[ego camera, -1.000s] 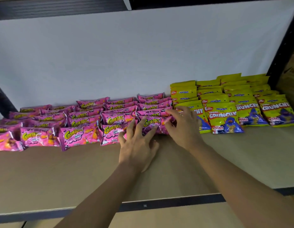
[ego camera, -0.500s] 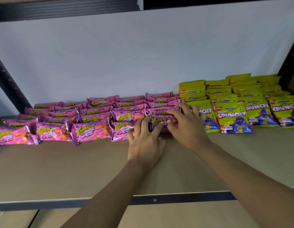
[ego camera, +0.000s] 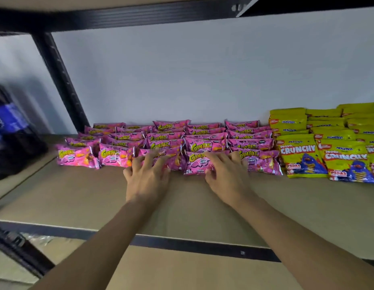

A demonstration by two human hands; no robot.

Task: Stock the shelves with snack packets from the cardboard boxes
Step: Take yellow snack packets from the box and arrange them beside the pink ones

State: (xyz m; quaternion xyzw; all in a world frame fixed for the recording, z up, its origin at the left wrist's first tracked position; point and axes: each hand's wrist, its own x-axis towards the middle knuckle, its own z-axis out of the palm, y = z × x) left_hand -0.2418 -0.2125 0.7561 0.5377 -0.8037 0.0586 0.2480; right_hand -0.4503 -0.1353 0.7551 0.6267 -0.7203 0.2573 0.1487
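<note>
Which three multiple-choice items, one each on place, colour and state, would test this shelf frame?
1. Where do the yellow Crunchy packets lie relative to the pink Corntoz packets?
A) to their left
B) to their right
C) on top of them

2. What colour are the packets that the left hand touches?
A) pink
B) yellow
C) blue

3. How are the left hand's fingers?
A) curled in an empty fist
B) spread over a front-row packet
C) wrapped round a bottle

Key:
1 B: the yellow block sits at the right end of the row.
2 A: its fingers rest on pink wrappers.
3 B: the fingers are splayed and fairly straight.
</note>
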